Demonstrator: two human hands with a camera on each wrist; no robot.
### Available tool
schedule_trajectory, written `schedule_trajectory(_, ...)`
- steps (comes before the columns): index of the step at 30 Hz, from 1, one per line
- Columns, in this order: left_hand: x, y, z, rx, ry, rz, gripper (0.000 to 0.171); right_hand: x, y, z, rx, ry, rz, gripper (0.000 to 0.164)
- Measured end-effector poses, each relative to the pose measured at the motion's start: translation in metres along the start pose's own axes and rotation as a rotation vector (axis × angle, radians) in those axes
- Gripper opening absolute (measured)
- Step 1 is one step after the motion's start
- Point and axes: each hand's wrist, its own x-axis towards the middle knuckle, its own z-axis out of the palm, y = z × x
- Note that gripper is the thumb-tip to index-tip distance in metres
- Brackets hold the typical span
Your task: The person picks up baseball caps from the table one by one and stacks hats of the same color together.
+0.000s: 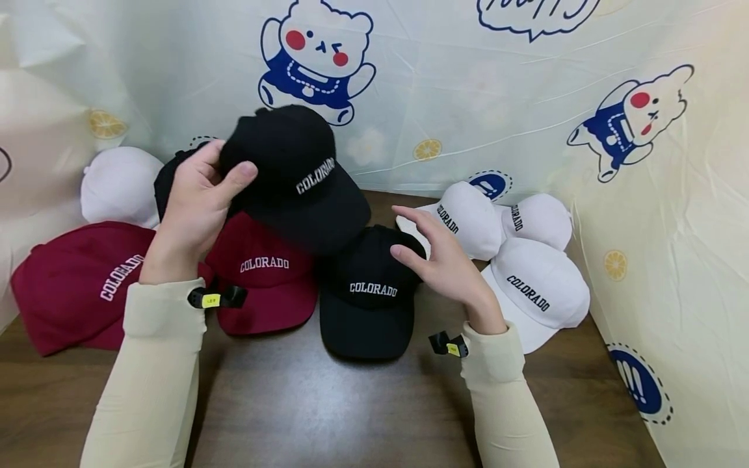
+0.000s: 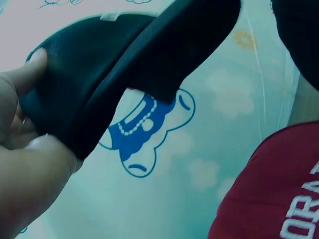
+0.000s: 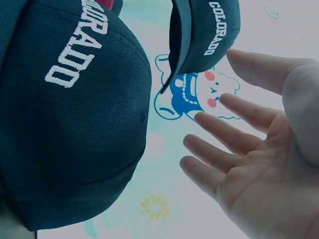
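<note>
the left hand (image 1: 197, 195) grips a black fabric baseball cap with white "colorado" lettering (image 1: 281, 146) by the edge of its crown, thumb on the outer cloth, and holds it raised above the table, tilted, its brim pointing down toward the right. the right hand (image 1: 447, 263) holds nothing; its fingers are spread and loosely extended just beside a second black fabric cap with white lettering (image 1: 365, 328), which sits on the brown wood-grain table (image 1: 316, 416) with its brim toward the person. left of that cap lies a burgundy fabric cap with white lettering (image 1: 266, 286), partly covered from view by the raised one; whether they touch cannot be told. a larger-looking burgundy cap (image 1: 76, 279) lies at the far left, with a plain-looking white cap (image 1: 119, 185) behind it and another black cap (image 1: 166, 182) mostly hidden behind the left hand. three white fabric caps with black lettering (image 1: 544, 279) cluster at the right, before a pale cartoon-printed sheet (image 1: 386, 84).
</note>
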Motion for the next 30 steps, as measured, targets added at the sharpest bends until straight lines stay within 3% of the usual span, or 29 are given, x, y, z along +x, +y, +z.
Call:
schedule_trajectory(4,-0.001,-0.002,0.004,0.075,-0.150,-0.015,0.014,0.001,0.003,-0.001,0.030,0.022,0.003,0.060)
schedule_trajectory(8,-0.002,-0.004,0.008,0.088,-0.267,-0.021,0.013,0.002,0.005,-0.001,0.049,0.032,0.009,0.060)
schedule_trajectory(20,-0.009,-0.013,0.019,0.093,-0.460,-0.073,0.019,0.002,0.008,-0.001,0.166,0.029,0.049,0.060)
schedule_trajectory(30,-0.008,-0.020,0.022,0.181,-0.664,-0.147,0.025,0.004,0.017,-0.004,0.294,-0.020,0.046,0.067)
